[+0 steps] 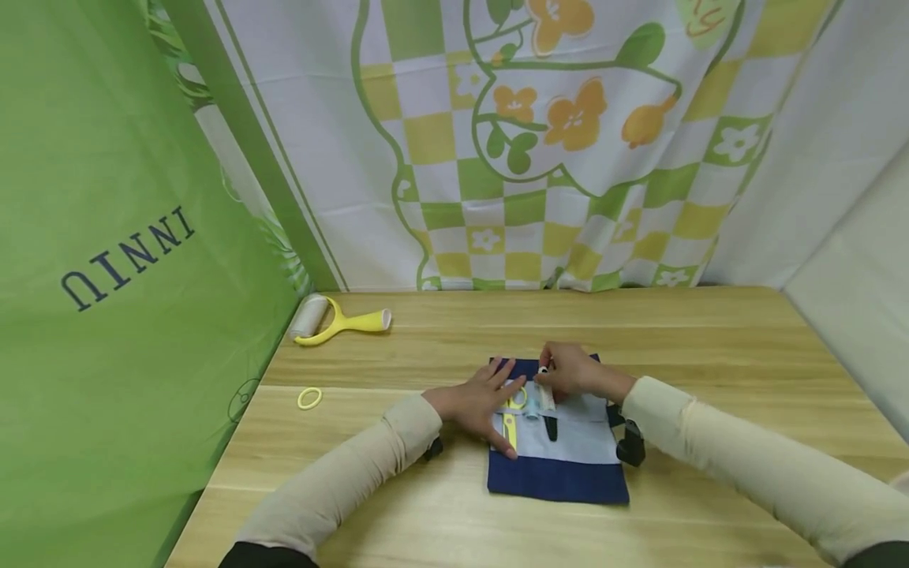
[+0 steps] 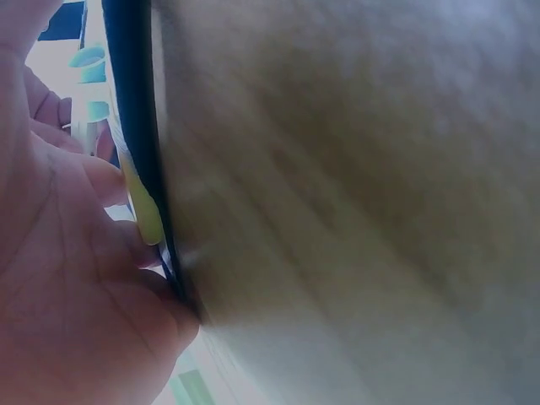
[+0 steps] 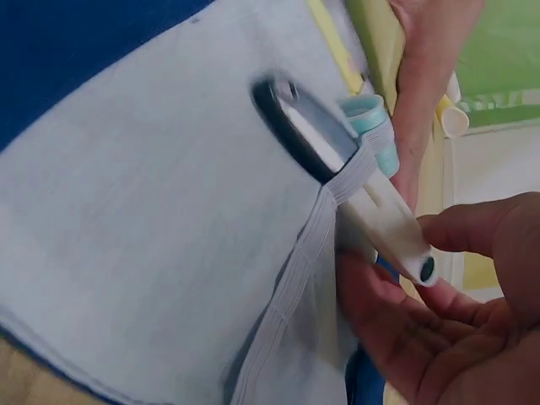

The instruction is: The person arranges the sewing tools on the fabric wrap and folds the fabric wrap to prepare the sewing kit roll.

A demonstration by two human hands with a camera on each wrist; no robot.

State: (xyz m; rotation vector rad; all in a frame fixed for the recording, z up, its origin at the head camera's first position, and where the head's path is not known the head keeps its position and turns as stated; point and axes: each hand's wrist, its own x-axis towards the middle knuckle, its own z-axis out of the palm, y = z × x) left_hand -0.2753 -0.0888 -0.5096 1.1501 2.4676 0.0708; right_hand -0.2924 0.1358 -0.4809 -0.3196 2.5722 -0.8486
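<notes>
A navy cloth organizer (image 1: 557, 480) with a light grey panel and an elastic band lies on the table. My right hand (image 1: 571, 371) pinches the white handle of a slim tool (image 3: 384, 224) between thumb and fingers. The tool passes under the elastic band, and its dark, rounded end with a shiny inner strip shows beyond it. My left hand (image 1: 479, 402) rests on the organizer's left side with fingers spread. Partly covered by that hand are yellow scissors (image 1: 510, 430), held by the band. Between scissors and white-handled tool, a light blue tube (image 3: 367, 114) also sits under the band.
A lint roller with a yellow handle (image 1: 362, 321) lies at the table's back left. Nearer to me on that side is a yellow ring (image 1: 309, 398). A patterned curtain (image 1: 525, 221) hangs behind the table, and green fabric (image 1: 142, 339) borders its left side.
</notes>
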